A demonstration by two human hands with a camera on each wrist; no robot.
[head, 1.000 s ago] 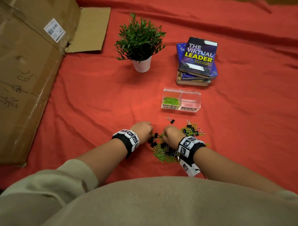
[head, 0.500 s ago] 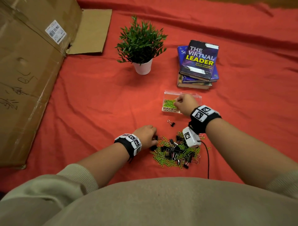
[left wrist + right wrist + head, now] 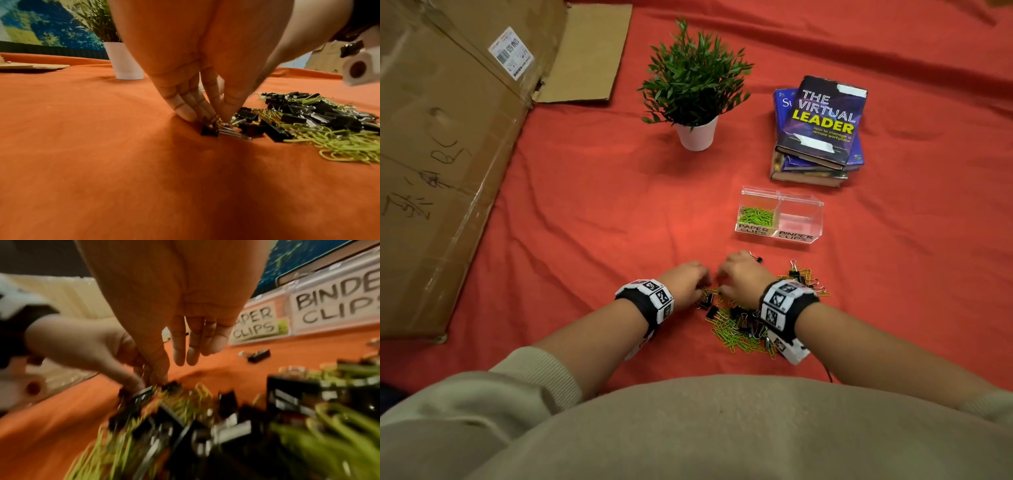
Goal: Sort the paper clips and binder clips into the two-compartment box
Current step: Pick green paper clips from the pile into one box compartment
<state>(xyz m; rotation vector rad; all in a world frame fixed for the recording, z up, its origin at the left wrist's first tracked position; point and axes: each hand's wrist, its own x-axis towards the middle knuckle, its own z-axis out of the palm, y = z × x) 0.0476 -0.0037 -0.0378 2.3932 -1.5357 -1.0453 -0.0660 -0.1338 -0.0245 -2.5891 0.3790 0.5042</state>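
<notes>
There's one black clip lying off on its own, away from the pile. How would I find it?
Start at the clear box in front of the stack of books. Between its labelled front and the pile, just beyond the right hand, lies the stray binder clip. Unlike the others, it sits alone on the red cloth, touching no other clip.

A: What colour are the paper clips (image 3: 736,337) on the red cloth (image 3: 585,212)?
B: Lime green, mixed with black binder clips (image 3: 748,325) with silver handles. The far plant (image 3: 693,85) is dark green in a white pot (image 3: 697,135).
</notes>
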